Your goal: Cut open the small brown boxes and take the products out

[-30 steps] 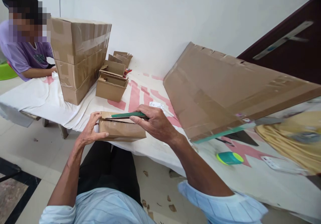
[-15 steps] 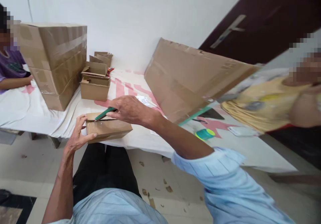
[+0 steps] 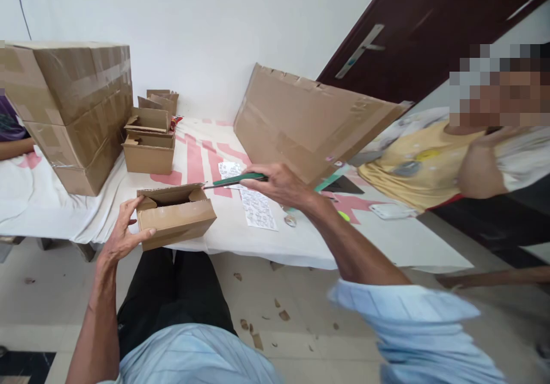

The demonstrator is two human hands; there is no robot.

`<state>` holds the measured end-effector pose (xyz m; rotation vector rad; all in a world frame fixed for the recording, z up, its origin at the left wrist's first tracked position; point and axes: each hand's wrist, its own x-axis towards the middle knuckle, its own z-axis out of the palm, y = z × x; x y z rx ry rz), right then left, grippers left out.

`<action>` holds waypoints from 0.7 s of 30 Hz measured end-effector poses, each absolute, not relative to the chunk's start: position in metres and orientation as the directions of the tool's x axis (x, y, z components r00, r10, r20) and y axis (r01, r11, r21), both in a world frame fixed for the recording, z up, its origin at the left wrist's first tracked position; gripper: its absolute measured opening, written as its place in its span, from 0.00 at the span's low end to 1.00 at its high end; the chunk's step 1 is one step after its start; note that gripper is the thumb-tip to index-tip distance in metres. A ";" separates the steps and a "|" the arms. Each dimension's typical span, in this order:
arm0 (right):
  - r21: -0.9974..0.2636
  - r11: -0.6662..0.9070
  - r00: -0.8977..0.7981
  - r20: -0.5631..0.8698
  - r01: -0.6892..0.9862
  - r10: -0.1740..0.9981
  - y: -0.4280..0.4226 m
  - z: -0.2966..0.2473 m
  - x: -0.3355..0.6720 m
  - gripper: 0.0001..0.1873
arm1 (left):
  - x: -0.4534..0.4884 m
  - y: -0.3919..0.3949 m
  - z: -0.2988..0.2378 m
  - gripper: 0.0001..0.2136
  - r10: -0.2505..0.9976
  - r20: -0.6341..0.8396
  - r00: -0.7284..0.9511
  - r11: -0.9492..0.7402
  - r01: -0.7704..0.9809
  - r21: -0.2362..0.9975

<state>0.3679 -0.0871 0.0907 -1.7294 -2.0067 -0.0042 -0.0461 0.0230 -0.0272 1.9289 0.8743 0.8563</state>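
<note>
A small cardboard box (image 3: 178, 220) rests at the table's near edge, in front of my lap. Its top is parted, with one flap standing up along the far side and a dark gap showing inside. My left hand (image 3: 124, 229) grips the box's left end, thumb on the near side and fingers at the back corner. Closed around a green box cutter (image 3: 240, 179), my right hand (image 3: 279, 184) is off to the right of the box. The cutter's thin tip points left, close to the box's far right corner; whether it touches is unclear.
Tall taped cartons (image 3: 81, 114) are stacked at the left. Beside them stand several small open boxes (image 3: 148, 157). A large cardboard sheet (image 3: 309, 120) leans at the back. Printed papers (image 3: 260, 209) and a tape roll (image 3: 290, 220) lie nearby. A person (image 3: 412, 166) sits at right.
My right hand and the box cutter have moved right, away from the box's top seam. The box top has opened, its far flap now raised. My view has shifted slightly right.
</note>
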 end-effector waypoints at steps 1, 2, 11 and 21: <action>-0.380 0.145 0.011 0.380 0.914 0.925 -0.093 0.073 0.372 0.23 | -0.046 0.023 -0.028 0.42 0.817 0.233 0.527 -0.414 0.257 0.873; -0.433 0.109 0.086 0.406 0.895 0.910 -0.097 0.052 0.375 0.24 | -0.046 0.024 -0.029 0.42 0.815 0.234 0.530 -0.418 0.259 0.871; -0.473 -0.182 0.406 0.430 0.862 0.806 -0.100 -0.148 0.346 0.23 | -0.047 0.037 -0.027 0.51 0.823 0.198 0.532 -0.393 0.282 0.875; -0.516 0.342 0.008 0.560 0.785 0.828 -0.056 -0.029 0.298 0.23 | -0.051 0.043 -0.014 0.49 0.815 0.170 0.554 -0.348 0.234 0.908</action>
